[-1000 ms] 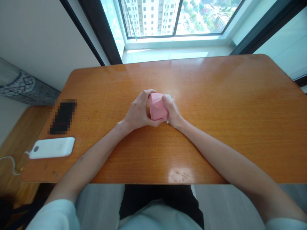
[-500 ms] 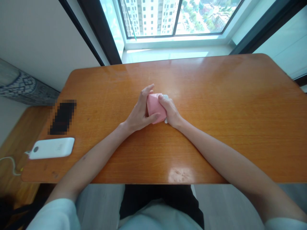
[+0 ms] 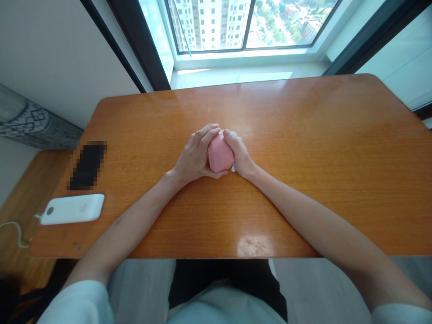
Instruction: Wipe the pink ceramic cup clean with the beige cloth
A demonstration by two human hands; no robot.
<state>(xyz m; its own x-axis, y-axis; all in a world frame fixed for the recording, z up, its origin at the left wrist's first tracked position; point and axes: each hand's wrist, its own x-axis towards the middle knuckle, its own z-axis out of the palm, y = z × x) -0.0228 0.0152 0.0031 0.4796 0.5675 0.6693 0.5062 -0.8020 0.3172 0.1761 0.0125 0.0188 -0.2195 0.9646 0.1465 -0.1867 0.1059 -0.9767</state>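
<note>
Both hands hold a small pink blocky object [image 3: 220, 155] with rounded corners above the middle of the wooden table [image 3: 303, 180]. My left hand [image 3: 199, 153] is curled round its left side, fingers over the top and thumb along the near edge. On the other side, my right hand [image 3: 240, 154] grips it, thumb lying against its upper right. Something white [image 3: 233, 168] shows between the pink object and my right hand; whether it is a part of the object or a separate piece, I cannot tell. The fingers of my right hand are mostly hidden.
At the table's left lie a white rounded device [image 3: 74, 209] with a cable [image 3: 18, 231] and a pixelated dark rectangle [image 3: 87, 165]. A patterned grey fabric [image 3: 37, 119] hangs at the left. Beyond the far edge is a window [image 3: 249, 27].
My left fingers have closed over the top of the pink object, and the thumb has slid from its face down to the near edge. The right hand has barely moved.
</note>
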